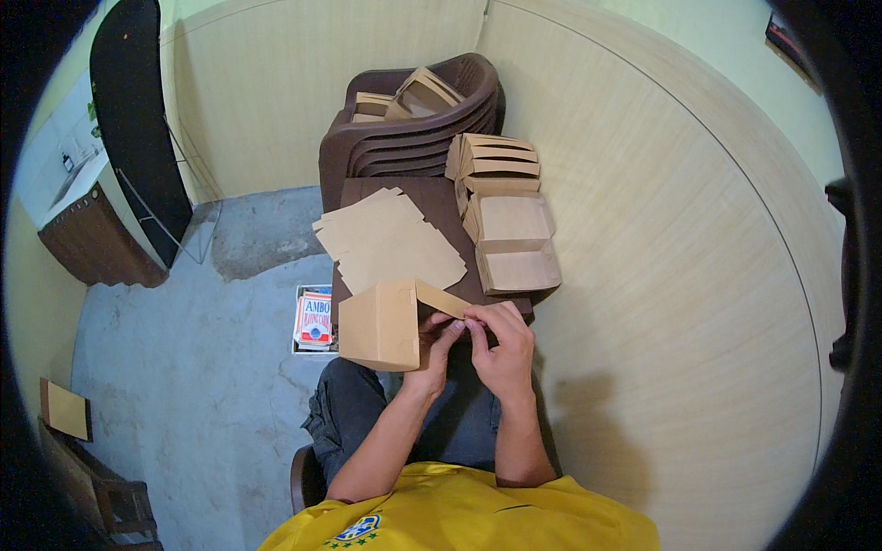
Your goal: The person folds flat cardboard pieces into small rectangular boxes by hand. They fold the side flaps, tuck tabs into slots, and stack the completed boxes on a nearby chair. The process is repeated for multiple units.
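Note:
A partly folded brown cardboard box (378,326) is held up over my lap, its large panel turned to the left. My left hand (434,354) grips it from beneath at its right side, the fingers partly hidden behind the card. With thumb and fingers closed, my right hand (501,342) pinches the end of a narrow flap that runs out from the box's top right. Both thumbs come close together at that flap. Just beyond, flat unfolded cardboard blanks (395,241) lie on a dark brown table (441,196).
Folded open boxes (516,220) stand along the table's right side by the wood-panelled wall. More boxes (423,95) sit on stacked brown plastic chairs (404,151) at the back. A white box of cards (314,320) is left of the table. A sink cabinet (96,234) stands far left.

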Available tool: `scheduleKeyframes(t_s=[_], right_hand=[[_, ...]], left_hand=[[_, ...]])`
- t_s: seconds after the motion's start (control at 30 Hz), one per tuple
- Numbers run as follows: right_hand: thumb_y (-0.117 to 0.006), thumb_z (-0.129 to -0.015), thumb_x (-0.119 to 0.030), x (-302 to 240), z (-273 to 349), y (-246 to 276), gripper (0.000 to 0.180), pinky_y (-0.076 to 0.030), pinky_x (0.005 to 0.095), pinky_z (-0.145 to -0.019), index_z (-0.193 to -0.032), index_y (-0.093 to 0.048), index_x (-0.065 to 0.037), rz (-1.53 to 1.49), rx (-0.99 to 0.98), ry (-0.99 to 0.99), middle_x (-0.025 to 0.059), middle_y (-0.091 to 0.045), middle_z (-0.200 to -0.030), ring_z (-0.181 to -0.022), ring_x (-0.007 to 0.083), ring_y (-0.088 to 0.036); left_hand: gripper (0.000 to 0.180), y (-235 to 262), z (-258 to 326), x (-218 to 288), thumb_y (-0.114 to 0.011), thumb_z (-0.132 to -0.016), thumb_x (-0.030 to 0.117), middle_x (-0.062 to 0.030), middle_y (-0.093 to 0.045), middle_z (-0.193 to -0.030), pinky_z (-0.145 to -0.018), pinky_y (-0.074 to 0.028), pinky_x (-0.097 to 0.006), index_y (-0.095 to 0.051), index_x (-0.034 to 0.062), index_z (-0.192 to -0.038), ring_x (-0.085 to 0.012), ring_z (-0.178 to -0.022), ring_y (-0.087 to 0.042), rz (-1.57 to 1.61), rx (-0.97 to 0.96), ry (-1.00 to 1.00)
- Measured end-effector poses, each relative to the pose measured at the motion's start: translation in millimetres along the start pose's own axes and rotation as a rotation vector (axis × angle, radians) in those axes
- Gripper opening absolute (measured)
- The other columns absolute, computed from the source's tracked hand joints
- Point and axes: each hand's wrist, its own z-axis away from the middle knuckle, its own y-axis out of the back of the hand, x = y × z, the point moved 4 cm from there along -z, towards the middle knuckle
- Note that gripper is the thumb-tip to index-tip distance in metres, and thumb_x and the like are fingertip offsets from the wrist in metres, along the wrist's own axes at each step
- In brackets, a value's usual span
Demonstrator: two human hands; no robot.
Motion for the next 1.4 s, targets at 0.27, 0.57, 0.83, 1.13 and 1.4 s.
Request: scheduleKeyframes(t_s=[0.27, 0.57, 0.83, 1.13, 1.4], right_hand=[[-0.084, -0.086, -0.003, -6.4, 1.6, 0.1, 0.017, -0.061, 0.0407, -0.095, -0.103, -0.081, -0.004, -0.096, 0.055, 0.066, 0.0162, -0.076, -0.116, -0.103, 0.0329, -0.074], [-0.082, -0.087, -0.004, -4.3, 9.5, -14.7, 0.038, -0.06, 0.043, -0.101, -0.125, -0.079, -0.006, -0.257, -0.13, 0.114, 0.022, -0.073, -0.132, -0.119, 0.0374, -0.073], [-0.081, -0.087, -0.008, -8.7, 14.0, -23.4, 0.065, -0.061, 0.0426, -0.099, -0.148, -0.06, -0.003, -0.141, -0.157, 0.086, 0.0184, -0.072, -0.138, -0.115, 0.0359, -0.075], [-0.077, -0.089, -0.007, 26.8, 20.5, -25.7, 0.041, -0.063, 0.0382, -0.081, -0.129, -0.074, -0.005, -0.153, -0.042, -0.231, 0.0172, -0.078, -0.117, -0.094, 0.0282, -0.077], [-0.052, -0.102, 0.002, 63.3, 17.1, -9.6, 0.045, -0.048, 0.035, -0.108, -0.146, -0.061, -0.002, -0.45, 0.067, -0.422, 0.0156, -0.07, -0.133, -0.12, 0.0213, -0.065]], left_hand=[[0.024, 2.0, -6.2, 13.9, -0.075, -0.101, 0.003, -0.0067, -0.073, -0.115, -0.085, -0.059, -0.029, -0.064, 0.0039, -0.123, -0.0136, -0.098, -0.071, 0.124, -0.138, -0.092], [0.022, 6.4, -0.4, 28.3, -0.072, -0.102, 0.001, -0.0083, -0.074, -0.115, -0.079, -0.063, -0.029, -0.069, 0.0023, -0.123, -0.0148, -0.097, -0.073, 0.24, -0.046, -0.023], [0.016, 9.6, 1.2, 34.7, -0.074, -0.1, 0.003, -0.0052, -0.076, -0.104, -0.07, -0.06, -0.026, -0.073, 0.0018, -0.117, -0.0125, -0.088, -0.073, 0.244, 0.056, 0.009], [0.018, 1.6, 22.3, 79.4, -0.08, -0.095, 0.004, -0.009, -0.077, -0.102, -0.082, -0.063, -0.033, -0.075, -0.0017, -0.111, -0.0184, -0.092, -0.075, -0.552, -0.006, -0.258], [0.11, 49.4, 13.7, 127.6, -0.094, -0.074, 0.027, -0.0234, -0.054, -0.153, -0.125, -0.036, -0.046, -0.037, 0.0041, -0.165, -0.0363, -0.146, -0.05, -0.92, 0.15, -0.586]])
